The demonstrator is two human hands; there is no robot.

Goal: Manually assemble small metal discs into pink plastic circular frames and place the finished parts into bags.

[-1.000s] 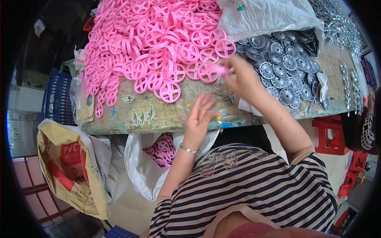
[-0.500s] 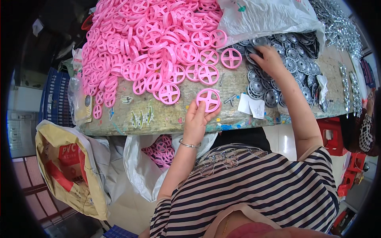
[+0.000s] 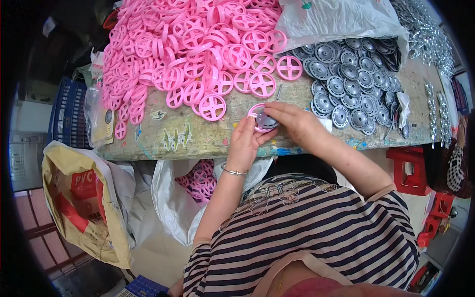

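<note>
My left hand [image 3: 245,142] grips a pink plastic wheel ring [image 3: 253,112] by its near left edge, just above the table's front part. With my right hand [image 3: 296,123] I hold a grey round disc [image 3: 266,120] against the face of that ring, fingers on its upper right side. The disc covers most of the ring's spokes. Beyond my left hand spreads a big heap of pink wheel rings [image 3: 198,57]. Farther right lies a pile of grey discs [image 3: 350,87], partly under a white plastic bag [image 3: 341,22].
The worn table [image 3: 198,146] carries paper scraps and small green stickers [image 3: 176,138]. Silver tinsel [image 3: 429,39] lies at the far right. Below the front edge stand a white sack [image 3: 168,203] holding pink rings and a yellow-brown sack [image 3: 59,237]. Red stools [image 3: 408,173] are at right.
My right hand has come from the grey pile back to my left hand, bringing a grey disc onto the pink wheel ring. My left hand keeps its hold, slightly tilted.
</note>
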